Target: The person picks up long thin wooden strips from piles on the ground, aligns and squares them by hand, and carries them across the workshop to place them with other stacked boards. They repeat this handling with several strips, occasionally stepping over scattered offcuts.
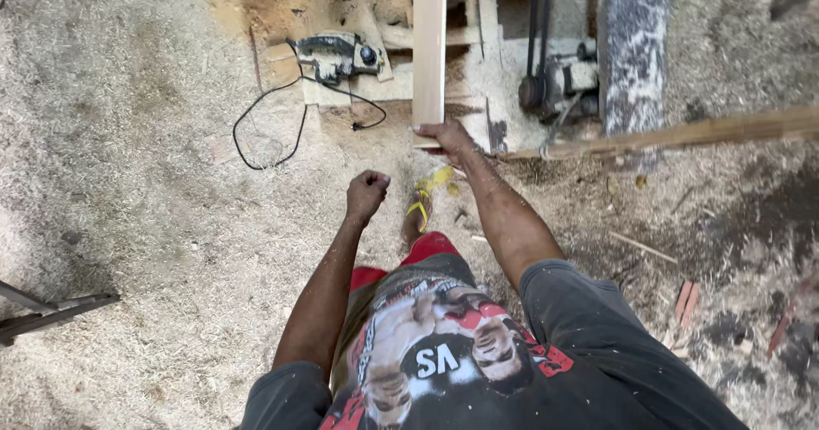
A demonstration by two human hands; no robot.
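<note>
My right hand grips the near end of the pale plank, which stretches ahead over the sawdust-covered bench | my left hand is fisted, empty, near | best kept straight, clear of the electric planer cord.

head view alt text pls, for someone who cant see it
Seen from above, a person's right hand grips the near end of a pale wooden plank over a sawdust-covered floor. The left hand hangs clenched and empty; an electric planer lies beyond.
</note>
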